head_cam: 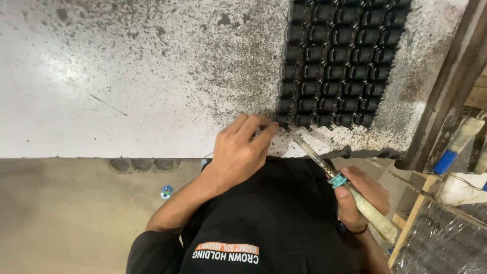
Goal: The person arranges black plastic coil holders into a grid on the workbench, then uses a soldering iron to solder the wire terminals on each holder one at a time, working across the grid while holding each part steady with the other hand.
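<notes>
Left hand (239, 152) fingers pinched, arm outstretched; right hand (361, 197) fisted, thumb up.

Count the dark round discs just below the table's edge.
3 dark grey round discs in a row: left, middle, right; more may hide under the white speckled tabletop.

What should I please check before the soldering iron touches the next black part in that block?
1. Iron gripped in right hand: ok.
2. Tip aimed at the nearest row of the block: ok.
3. Left hand steadies the corner part: ok.
4. Left fingers clear of the tip: not ok, they sit close.
5. Tip hot and tinned: cannot tell.
6. Table beside the block free of loose things: ok.
</notes>
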{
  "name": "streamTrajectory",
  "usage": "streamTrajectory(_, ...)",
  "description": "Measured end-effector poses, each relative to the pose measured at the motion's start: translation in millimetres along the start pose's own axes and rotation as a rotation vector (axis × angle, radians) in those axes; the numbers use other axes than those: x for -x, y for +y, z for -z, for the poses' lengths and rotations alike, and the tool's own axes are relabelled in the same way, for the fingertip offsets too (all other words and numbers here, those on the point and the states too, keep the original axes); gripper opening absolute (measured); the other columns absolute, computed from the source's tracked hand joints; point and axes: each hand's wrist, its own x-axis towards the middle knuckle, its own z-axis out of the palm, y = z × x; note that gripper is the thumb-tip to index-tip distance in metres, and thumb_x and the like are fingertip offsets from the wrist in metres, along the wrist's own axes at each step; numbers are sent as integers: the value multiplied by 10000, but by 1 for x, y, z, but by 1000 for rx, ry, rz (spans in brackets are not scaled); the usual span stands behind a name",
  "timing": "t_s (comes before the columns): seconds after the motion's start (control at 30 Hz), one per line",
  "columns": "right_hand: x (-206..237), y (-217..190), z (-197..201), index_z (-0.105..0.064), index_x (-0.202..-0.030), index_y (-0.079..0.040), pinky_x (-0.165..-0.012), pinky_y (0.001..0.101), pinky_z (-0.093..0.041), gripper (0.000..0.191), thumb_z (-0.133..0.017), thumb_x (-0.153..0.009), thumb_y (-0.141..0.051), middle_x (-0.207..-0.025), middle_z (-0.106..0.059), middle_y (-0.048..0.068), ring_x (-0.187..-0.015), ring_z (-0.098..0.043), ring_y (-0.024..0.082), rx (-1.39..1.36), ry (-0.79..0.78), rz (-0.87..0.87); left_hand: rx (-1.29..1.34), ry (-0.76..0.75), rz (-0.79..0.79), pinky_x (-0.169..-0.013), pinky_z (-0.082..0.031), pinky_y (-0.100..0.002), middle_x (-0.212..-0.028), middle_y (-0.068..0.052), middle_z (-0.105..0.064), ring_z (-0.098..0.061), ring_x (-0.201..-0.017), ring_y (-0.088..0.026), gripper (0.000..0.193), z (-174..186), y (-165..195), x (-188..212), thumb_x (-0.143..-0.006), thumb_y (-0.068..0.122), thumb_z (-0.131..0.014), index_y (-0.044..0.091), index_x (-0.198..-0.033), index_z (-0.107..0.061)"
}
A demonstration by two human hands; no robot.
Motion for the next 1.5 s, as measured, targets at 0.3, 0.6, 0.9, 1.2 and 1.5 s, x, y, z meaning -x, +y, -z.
streamTrajectory(0.3, -23, -19, -8, -679, -1167, 101, -773, 339, -614, 360, -691, -1000, -218, -910, -734, 197, -775, -757, 219, 66, -27, 2, 60, -20, -7, -681, -549, -365, -1058, -90, -628, -625, -901, -243, 344, -13, -5, 3, -766, -38, -711, 16, -1105, -710)
streamTrajectory(0.6, -46, -59, -3, -686, -1136, 83, -657, 277, -565, 301, -721, -948, -150, -893, -713, 215, -751, -730, 239, 372, -235, 19, 92, -66, -24, -678, -549, -375, -1031, -103, -606, -622, -918, -267, 371, -17, 2, -3, -747, 8, -698, -15, -1117, -689)
streamTrajectory(0.9, -49, -8, -13, -649, -1165, 121, -653, 311, -636, 379, -705, -1009, -220, -979, -718, 251, -729, -758, 257, -126, 96, 51, -124, 216, -90, -623, -537, -333, -999, -98, -684, -605, -805, -204, 337, 50, 12, -30, -773, -29, -743, -33, -1107, -696)
streamTrajectory(1.2, -44, 5, -8, -673, -1081, 125, -593, 284, -619, 385, -663, -996, -250, -809, -711, 226, -654, -743, 250, 35, 16, 50, -27, -16, 36, -660, -555, -355, -1033, -71, -603, -625, -852, -217, 323, -7, -4, -19, -820, 133, -734, 14, -1120, -719)
streamTrajectory(1.5, -72, -44, -9, -685, -1126, 103, -650, 287, -574, 295, -720, -981, -152, -886, -716, 194, -762, -742, 242, 362, -267, 90, -63, -109, 12, -617, -558, -359, -1000, -82, -596, -645, -884, -235, 269, -28, -7, -14, -831, 95, -717, -3, -1082, -717)
